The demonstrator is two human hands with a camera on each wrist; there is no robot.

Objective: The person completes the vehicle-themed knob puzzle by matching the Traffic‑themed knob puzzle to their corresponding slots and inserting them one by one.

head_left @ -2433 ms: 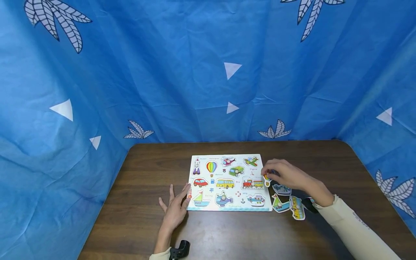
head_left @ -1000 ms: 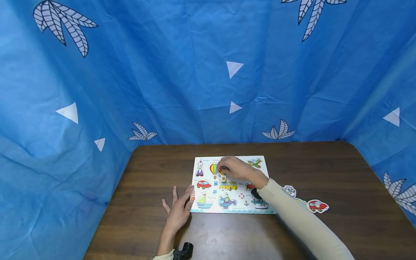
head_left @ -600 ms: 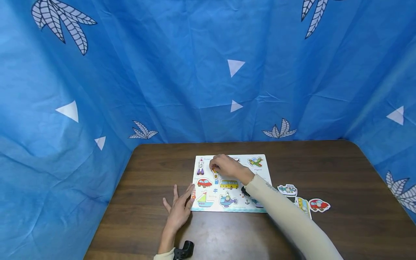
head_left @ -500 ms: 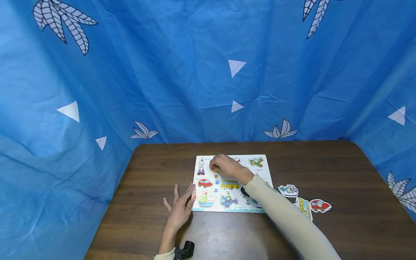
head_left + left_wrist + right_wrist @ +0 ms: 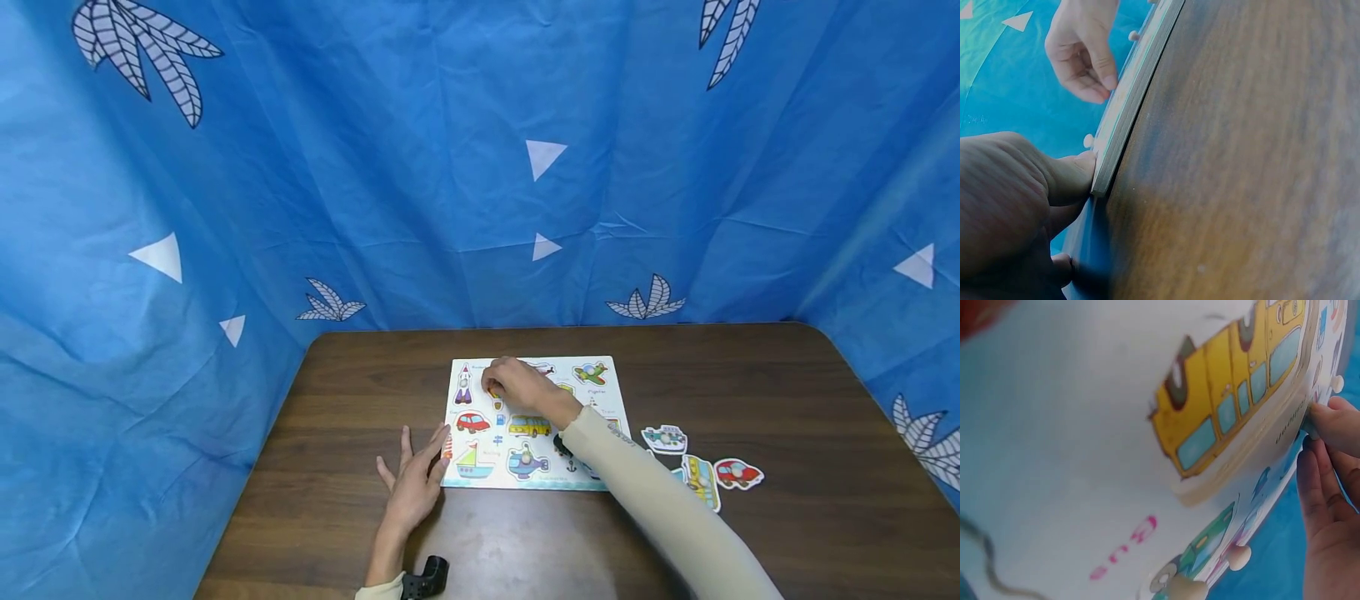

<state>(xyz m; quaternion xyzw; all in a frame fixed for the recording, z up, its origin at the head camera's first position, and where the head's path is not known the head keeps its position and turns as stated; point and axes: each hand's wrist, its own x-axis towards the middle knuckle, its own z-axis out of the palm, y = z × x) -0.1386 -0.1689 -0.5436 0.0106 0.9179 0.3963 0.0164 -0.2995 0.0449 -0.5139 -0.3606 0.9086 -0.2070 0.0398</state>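
A white puzzle board (image 5: 558, 479) with vehicle pictures lies flat on the table. My left hand (image 5: 414, 492) rests at its left edge with fingers spread; the left wrist view shows the thumb (image 5: 1072, 175) against the board's corner. Over the upper left of the board, my right hand (image 5: 525, 387) pinches a hot-air balloon puzzle piece (image 5: 494, 395) between thumb and fingers, at the balloon picture. Most of that piece is hidden by the hand. In the right wrist view the fingertips meet beside the printed word Balloon, close to the yellow bus picture (image 5: 1229, 387).
Right of the board lie loose pieces: a ship (image 5: 665, 439), a yellow bus (image 5: 701, 481), a red car (image 5: 738, 474), and one partly covered by the sleeve (image 5: 667, 517). Small pegs (image 5: 1239, 557) stick up from the board. A blue curtain (image 5: 450, 167) hangs behind the table (image 5: 360, 383).
My right hand has carried the balloon piece left from beside the loose pieces to the balloon picture. Over the last half second it has barely moved. The left hand has stayed at the board's edge.
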